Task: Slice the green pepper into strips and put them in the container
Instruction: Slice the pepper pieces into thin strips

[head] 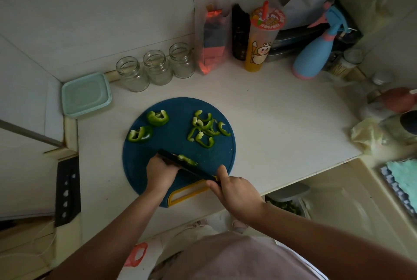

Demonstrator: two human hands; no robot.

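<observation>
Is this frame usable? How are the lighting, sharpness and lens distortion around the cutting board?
Head view: dim overall, darkest in the corners; wide-angle bowing bends the counter edge; cutting board and pepper strips are legible at centre; the dark knife has little contrast against the board; right-edge clutter is soft and smeared.

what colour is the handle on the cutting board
The handle is yellow, set in a dark blue cutting board; the head view shows it best.
</observation>
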